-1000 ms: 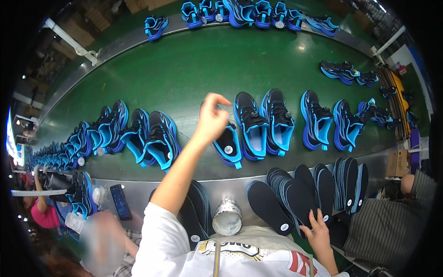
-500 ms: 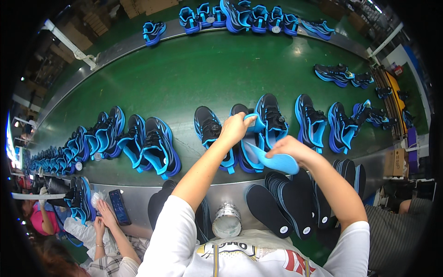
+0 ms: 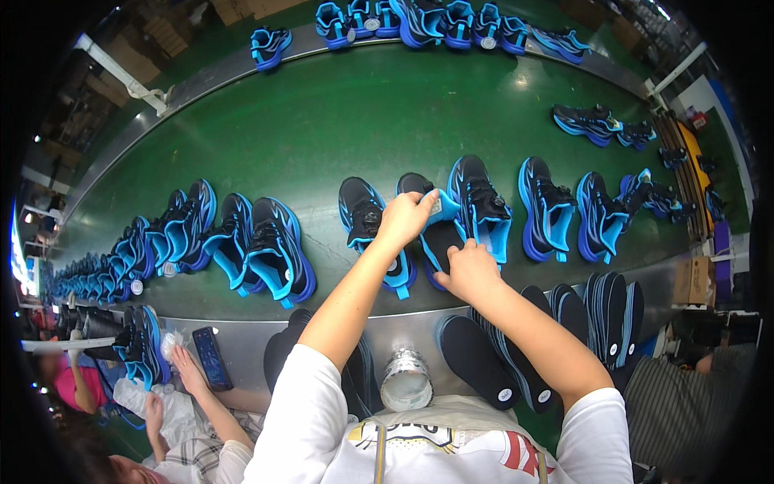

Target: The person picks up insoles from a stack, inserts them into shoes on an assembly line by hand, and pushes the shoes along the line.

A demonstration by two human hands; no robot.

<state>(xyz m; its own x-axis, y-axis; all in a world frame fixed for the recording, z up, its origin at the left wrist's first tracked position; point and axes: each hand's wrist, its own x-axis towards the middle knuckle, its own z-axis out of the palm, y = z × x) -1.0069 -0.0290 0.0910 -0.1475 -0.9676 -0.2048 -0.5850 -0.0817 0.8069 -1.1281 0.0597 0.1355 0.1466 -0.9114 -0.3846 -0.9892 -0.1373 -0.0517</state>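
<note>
In front of me a black-and-blue sneaker [image 3: 414, 183] stands on the green work surface, toe pointing away. My left hand [image 3: 405, 219] is closed on its light-blue tongue [image 3: 440, 208], holding it up and back. A black insole [image 3: 442, 239] lies within the shoe opening. At the heel end, the bent fingers of my right hand [image 3: 472, 273] are on the insole; part of their grip is hidden. Matching sneakers stand close on both sides, one on the left [image 3: 360, 203] and one on the right [image 3: 477, 194].
Stacked black insoles [image 3: 476, 363] lie along the metal near edge, with a round container [image 3: 405, 383] between stacks. A phone [image 3: 211, 359] rests at left, beside a co-worker's hand [image 3: 190, 373]. More sneakers [image 3: 278, 250] line the left; others [image 3: 459, 24] stand along the far ledge.
My right hand has brought the insole from beside the heel into the shoe, turning its blue underside out of sight. My left hand still holds the tongue.
</note>
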